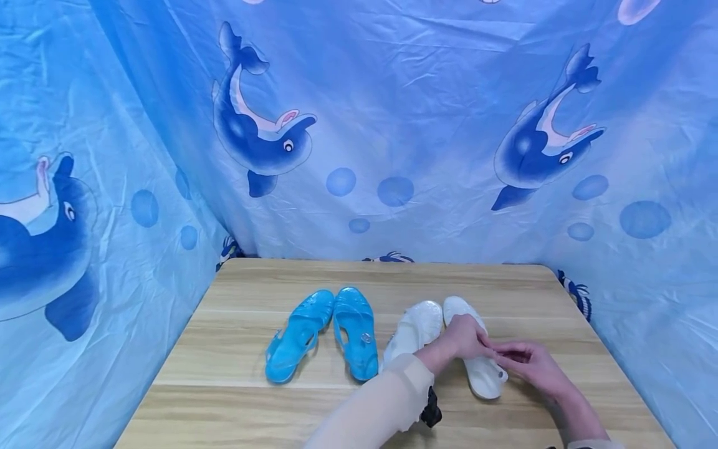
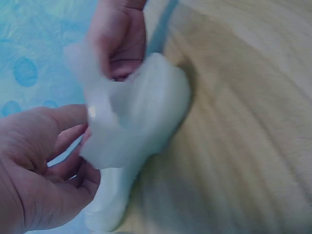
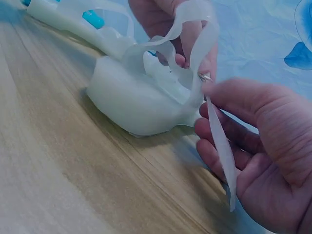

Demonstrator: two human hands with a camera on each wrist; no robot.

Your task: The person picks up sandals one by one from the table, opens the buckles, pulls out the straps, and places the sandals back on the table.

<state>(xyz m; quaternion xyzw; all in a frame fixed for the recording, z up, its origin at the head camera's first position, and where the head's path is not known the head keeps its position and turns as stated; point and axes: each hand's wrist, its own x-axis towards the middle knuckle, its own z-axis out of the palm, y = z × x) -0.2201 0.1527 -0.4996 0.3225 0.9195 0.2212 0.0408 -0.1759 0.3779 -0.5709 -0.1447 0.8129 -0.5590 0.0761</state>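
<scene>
1. Head view: there lay the white sandal [image 1: 483,381] on the table [image 1: 224,405], toward five o'clock, left hand [image 1: 465,337] and right hand [image 1: 533,365] meeting over it; another white sandal [image 1: 415,327] sat at its ten o'clock, blue sandals [image 1: 359,362] at nine.
2. Left wrist: left hand, eight o'clock, gripped the edge, fingers curled.
3. Right wrist: right hand, toward four o'clock, pinched the strap [image 3: 223,141] tight.

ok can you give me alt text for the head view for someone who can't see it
The fingers of a person's left hand and right hand meet at a white sandal on a wooden table. Its white mate and a pair of blue sandals lie to the left, before a blue dolphin-print backdrop.
</scene>
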